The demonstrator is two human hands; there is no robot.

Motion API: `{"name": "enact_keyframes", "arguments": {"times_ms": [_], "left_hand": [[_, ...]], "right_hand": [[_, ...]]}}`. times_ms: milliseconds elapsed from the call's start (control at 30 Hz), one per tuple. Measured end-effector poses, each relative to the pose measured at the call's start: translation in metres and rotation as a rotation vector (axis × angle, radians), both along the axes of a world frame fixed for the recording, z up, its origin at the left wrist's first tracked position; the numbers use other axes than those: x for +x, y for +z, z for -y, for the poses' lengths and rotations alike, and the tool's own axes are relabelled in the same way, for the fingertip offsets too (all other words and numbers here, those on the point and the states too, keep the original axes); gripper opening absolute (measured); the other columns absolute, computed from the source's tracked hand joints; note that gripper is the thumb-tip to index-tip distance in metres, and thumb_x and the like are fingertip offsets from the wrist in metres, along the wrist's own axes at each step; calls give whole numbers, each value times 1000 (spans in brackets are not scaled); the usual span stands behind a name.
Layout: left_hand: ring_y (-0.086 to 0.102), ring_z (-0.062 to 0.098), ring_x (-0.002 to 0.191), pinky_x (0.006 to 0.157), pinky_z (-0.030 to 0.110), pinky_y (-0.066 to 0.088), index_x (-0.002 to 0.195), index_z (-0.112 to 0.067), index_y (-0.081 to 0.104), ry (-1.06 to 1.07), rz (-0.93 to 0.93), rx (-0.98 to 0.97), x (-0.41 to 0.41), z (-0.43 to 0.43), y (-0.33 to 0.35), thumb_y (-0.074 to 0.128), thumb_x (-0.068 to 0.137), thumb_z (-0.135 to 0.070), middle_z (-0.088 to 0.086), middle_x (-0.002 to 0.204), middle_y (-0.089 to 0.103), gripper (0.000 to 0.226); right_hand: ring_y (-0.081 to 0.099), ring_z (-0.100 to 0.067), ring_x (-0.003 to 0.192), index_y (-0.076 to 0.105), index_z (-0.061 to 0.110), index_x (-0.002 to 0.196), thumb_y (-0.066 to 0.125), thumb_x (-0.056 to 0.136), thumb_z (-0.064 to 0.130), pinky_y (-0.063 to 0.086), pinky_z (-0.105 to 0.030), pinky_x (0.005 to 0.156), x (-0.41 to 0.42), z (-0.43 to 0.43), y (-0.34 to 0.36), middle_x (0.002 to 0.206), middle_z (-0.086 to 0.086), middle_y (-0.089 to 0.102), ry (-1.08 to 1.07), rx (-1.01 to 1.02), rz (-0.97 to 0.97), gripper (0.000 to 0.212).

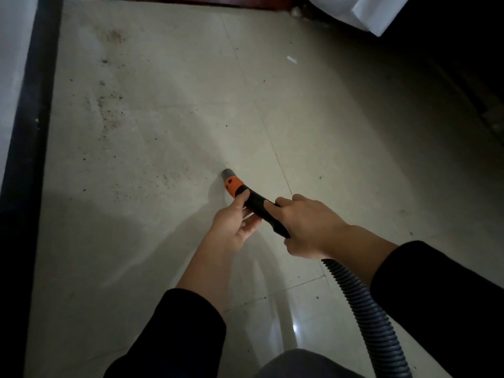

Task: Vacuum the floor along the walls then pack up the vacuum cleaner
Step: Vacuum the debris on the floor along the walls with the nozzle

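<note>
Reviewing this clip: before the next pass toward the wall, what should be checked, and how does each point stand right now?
1. Rear grip: the right hand is wrapped round the back of the handle: ok.
2. Front grip: the left hand holds the handle just behind the orange collar: ok.
3. Contact of the nozzle tip with the tile: cannot tell.
4. Strip beside the baseboard clean: not ok, dirt specks lie left of the tip.
5. The hose free of kinks: ok in the stretch in view.
6. Suction on: cannot tell.
</note>
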State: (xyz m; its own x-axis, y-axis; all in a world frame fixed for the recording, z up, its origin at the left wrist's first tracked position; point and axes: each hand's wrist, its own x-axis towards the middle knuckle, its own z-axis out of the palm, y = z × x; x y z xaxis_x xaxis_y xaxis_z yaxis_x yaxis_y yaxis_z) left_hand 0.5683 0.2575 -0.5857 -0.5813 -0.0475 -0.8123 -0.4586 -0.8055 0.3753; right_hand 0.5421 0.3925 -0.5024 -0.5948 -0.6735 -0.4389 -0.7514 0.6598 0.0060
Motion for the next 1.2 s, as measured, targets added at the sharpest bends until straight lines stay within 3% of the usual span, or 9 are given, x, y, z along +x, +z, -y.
{"name": "enact_keyframes", "arguments": {"times_ms": [100,267,533,800,933,1200], "left_hand": [[66,22,97,75,31,56,110,-2,60,-27,-13,-24,-5,1,-3,66,93,-23,13,106,70,28],[66,18,100,71,26,55,103,-2,62,-15,0,-18,-13,9,-7,67,91,-22,13,107,70,23],[68,20,90,70,28,57,111,1,60,32,-5,-10,-14,13,-2,66,92,-17,16,109,69,27],[67,19,84,67,29,56,95,-1,59,69,17,13,11,26,-1,66,91,-17,14,95,69,18],[67,19,85,71,29,56,96,-2,59,71,16,13,24,34,0,65,91,-19,14,95,69,18],[68,17,84,61,25,54,100,-4,61,71,25,-27,43,53,-1,64,90,-25,11,94,69,23]], "right_hand": [[45,-19,83,44,19,123,57,82,15,35,-29,59,-4,4,-1,94,2,50,-30,-12,0,43],[45,-19,82,44,19,119,56,83,14,33,-28,57,-6,9,-5,92,2,49,-40,-28,-20,38],[43,-19,81,43,20,123,57,84,14,29,-26,54,-6,13,-8,93,3,50,-57,-57,-27,42],[43,-20,83,42,24,128,56,82,15,41,-32,62,5,20,0,95,6,51,20,-66,39,49],[43,-19,82,44,25,123,57,81,15,45,-34,64,13,28,1,94,7,51,57,-64,59,45],[43,-19,83,42,29,132,58,81,15,45,-33,65,19,47,5,98,9,51,125,-73,106,55]]}}
